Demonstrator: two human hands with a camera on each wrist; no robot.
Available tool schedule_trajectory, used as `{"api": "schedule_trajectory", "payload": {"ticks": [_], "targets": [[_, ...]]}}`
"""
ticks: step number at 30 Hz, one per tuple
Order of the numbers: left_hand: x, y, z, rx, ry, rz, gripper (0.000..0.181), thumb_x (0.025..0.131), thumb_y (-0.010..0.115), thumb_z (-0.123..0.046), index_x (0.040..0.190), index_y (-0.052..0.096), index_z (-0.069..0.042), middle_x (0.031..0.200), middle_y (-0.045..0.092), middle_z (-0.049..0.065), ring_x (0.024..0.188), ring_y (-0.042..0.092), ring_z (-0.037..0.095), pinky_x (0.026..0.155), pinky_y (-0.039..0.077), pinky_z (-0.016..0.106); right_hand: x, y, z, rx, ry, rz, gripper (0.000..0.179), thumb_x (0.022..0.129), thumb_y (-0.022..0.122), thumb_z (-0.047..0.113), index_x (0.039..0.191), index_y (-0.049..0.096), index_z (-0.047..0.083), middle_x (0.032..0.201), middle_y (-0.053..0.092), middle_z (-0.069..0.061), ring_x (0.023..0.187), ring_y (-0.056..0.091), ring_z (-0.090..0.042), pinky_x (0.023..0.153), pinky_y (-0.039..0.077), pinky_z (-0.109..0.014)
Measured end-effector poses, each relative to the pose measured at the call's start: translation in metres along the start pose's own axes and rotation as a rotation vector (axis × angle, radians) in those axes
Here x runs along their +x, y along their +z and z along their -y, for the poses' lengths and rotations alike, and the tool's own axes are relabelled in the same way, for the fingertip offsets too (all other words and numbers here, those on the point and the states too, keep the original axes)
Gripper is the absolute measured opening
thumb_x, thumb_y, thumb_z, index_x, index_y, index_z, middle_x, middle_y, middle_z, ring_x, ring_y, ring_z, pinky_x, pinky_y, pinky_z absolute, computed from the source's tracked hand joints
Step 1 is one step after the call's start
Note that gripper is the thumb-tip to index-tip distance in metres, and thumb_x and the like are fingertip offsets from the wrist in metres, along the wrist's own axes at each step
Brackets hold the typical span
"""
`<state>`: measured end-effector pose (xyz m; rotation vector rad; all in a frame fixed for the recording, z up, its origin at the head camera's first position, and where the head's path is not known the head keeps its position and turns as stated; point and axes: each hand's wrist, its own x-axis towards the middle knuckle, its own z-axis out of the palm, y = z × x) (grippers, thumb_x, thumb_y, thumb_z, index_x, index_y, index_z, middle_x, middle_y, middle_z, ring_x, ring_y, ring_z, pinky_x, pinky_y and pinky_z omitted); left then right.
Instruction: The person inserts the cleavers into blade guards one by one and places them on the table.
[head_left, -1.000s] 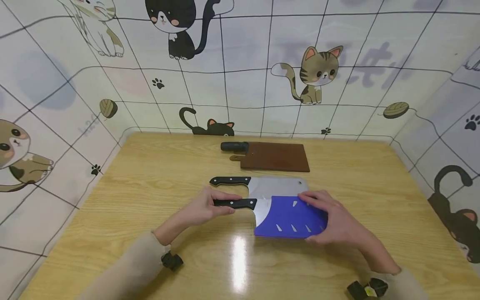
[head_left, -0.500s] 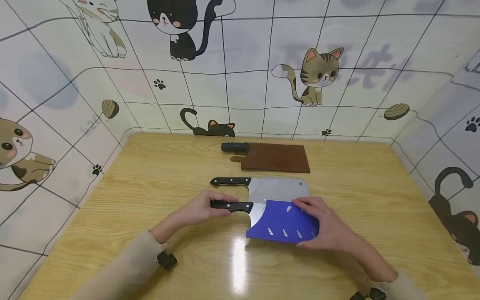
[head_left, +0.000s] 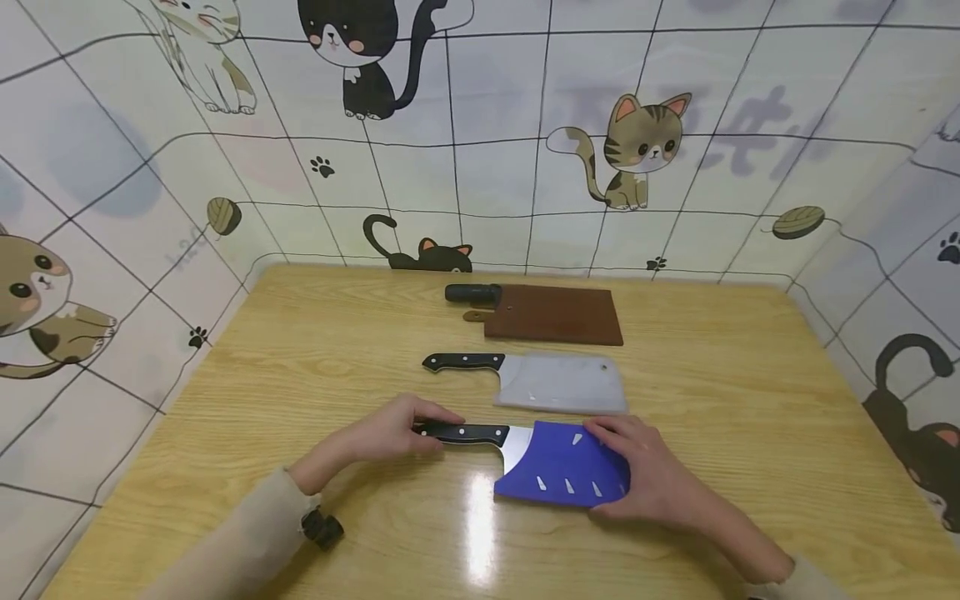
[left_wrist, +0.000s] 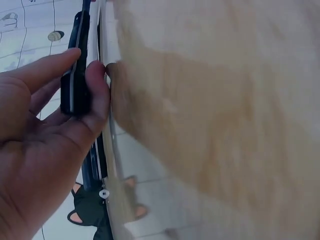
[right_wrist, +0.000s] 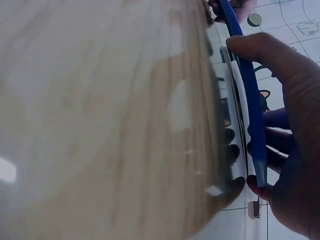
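A cleaver with a black riveted handle (head_left: 472, 434) lies level at the front of the group, its blade mostly inside a blue sheath (head_left: 558, 467) with small slots. My left hand (head_left: 390, 433) pinches the end of that handle between thumb and fingers. On the opposite end, my right hand (head_left: 648, 475) grips the blue sheath across its width, thumb at the near edge and fingers at the far edge. In the right wrist view the sheath (right_wrist: 252, 110) appears edge-on, close over the tabletop. The left wrist view shows the black handle (left_wrist: 76, 85) between the left fingers.
Just behind lies a second cleaver (head_left: 465, 361) with a whitish translucent cover (head_left: 562, 383) on its blade. Farther back is a dark-handled cleaver (head_left: 471, 293) in a brown sheath (head_left: 555, 315). The wooden table (head_left: 322, 333) meets a cat-patterned wall covering (head_left: 487, 175).
Both hands have brought the blue-sheathed cleaver toward the person and slightly left, down to the tabletop. The whitish-covered cleaver behind it, partly overlapped before, now shows whole.
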<state>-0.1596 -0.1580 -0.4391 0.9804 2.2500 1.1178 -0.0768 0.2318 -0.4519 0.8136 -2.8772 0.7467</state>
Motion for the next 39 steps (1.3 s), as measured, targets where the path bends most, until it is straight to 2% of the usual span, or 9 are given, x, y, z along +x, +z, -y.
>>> {"api": "schedule_trajectory", "payload": {"ticks": [3, 5, 10, 13, 18, 23, 29, 36, 39], "targets": [[-0.005, -0.004, 0.002, 0.012, -0.045, -0.029, 0.04, 0.09, 0.077, -0.005, 0.129, 0.071, -0.004, 0.131, 0.069, 0.008, 0.125, 0.059, 0.023, 0.103, 0.046, 0.036, 0.002, 0.003, 0.001, -0.017, 0.008, 0.0, 0.099, 0.057, 0.095, 0.049, 0.139, 0.062, 0.003, 0.136, 0.06, -0.011, 0.124, 0.052, -0.036, 0.098, 0.041, -0.06], [-0.008, -0.006, 0.002, 0.031, -0.065, -0.045, 0.039, 0.089, 0.078, -0.005, 0.127, 0.072, -0.004, 0.13, 0.069, 0.009, 0.118, 0.06, 0.02, 0.097, 0.048, 0.033, 0.005, 0.003, 0.002, -0.025, 0.011, 0.004, 0.1, 0.057, 0.094, 0.049, 0.139, 0.062, 0.002, 0.137, 0.06, -0.012, 0.124, 0.051, -0.037, 0.099, 0.04, -0.06], [-0.01, -0.008, 0.003, 0.094, -0.065, -0.061, 0.039, 0.087, 0.08, -0.004, 0.125, 0.073, -0.003, 0.127, 0.07, 0.01, 0.101, 0.058, 0.014, 0.083, 0.048, 0.028, 0.012, 0.004, 0.003, -0.05, 0.009, 0.034, 0.1, 0.058, 0.093, 0.049, 0.14, 0.061, 0.002, 0.138, 0.059, -0.012, 0.126, 0.051, -0.035, 0.1, 0.04, -0.059], [-0.012, -0.007, 0.005, 0.103, -0.076, -0.07, 0.039, 0.087, 0.08, -0.004, 0.125, 0.073, -0.004, 0.127, 0.07, 0.009, 0.107, 0.059, 0.014, 0.088, 0.049, 0.029, 0.014, 0.005, 0.002, -0.054, 0.009, 0.046, 0.101, 0.058, 0.093, 0.05, 0.14, 0.06, 0.001, 0.139, 0.059, -0.012, 0.126, 0.051, -0.033, 0.101, 0.039, -0.058], [-0.014, -0.008, 0.01, 0.047, -0.1, -0.079, 0.04, 0.087, 0.081, -0.005, 0.126, 0.073, -0.005, 0.128, 0.07, 0.009, 0.114, 0.06, 0.019, 0.091, 0.05, 0.031, 0.014, 0.008, 0.004, -0.058, 0.036, 0.057, 0.101, 0.059, 0.092, 0.054, 0.141, 0.061, 0.004, 0.138, 0.06, -0.01, 0.125, 0.05, -0.031, 0.098, 0.039, -0.058], [-0.016, -0.01, 0.014, -0.035, -0.119, -0.092, 0.04, 0.086, 0.082, -0.004, 0.125, 0.073, -0.003, 0.126, 0.07, 0.009, 0.103, 0.059, 0.016, 0.083, 0.049, 0.026, 0.015, 0.01, 0.005, -0.055, 0.056, 0.056, 0.1, 0.059, 0.091, 0.055, 0.141, 0.061, 0.006, 0.138, 0.06, -0.009, 0.125, 0.049, -0.03, 0.096, 0.039, -0.057], [-0.014, -0.01, 0.019, -0.073, -0.129, -0.115, 0.04, 0.085, 0.083, -0.006, 0.123, 0.074, -0.003, 0.122, 0.071, 0.008, 0.094, 0.056, 0.016, 0.076, 0.047, 0.025, 0.015, 0.012, 0.003, -0.069, 0.046, 0.038, 0.1, 0.058, 0.093, 0.052, 0.14, 0.062, 0.006, 0.138, 0.061, -0.009, 0.124, 0.05, -0.03, 0.094, 0.039, -0.056], [-0.017, -0.008, 0.022, -0.117, -0.13, -0.097, 0.04, 0.085, 0.082, -0.001, 0.124, 0.072, 0.001, 0.123, 0.071, 0.011, 0.112, 0.066, 0.023, 0.089, 0.053, 0.029, 0.01, 0.015, 0.002, -0.054, 0.004, 0.017, 0.095, 0.057, 0.095, 0.046, 0.137, 0.064, 0.006, 0.137, 0.061, -0.008, 0.125, 0.052, -0.031, 0.095, 0.041, -0.056], [-0.017, -0.009, 0.023, -0.122, -0.136, -0.093, 0.04, 0.086, 0.081, -0.002, 0.125, 0.072, 0.0, 0.123, 0.071, 0.01, 0.112, 0.066, 0.024, 0.09, 0.053, 0.031, 0.008, 0.014, 0.001, -0.036, -0.022, -0.009, 0.092, 0.058, 0.095, 0.047, 0.136, 0.065, 0.007, 0.136, 0.062, -0.007, 0.123, 0.052, -0.03, 0.096, 0.041, -0.057]]}}
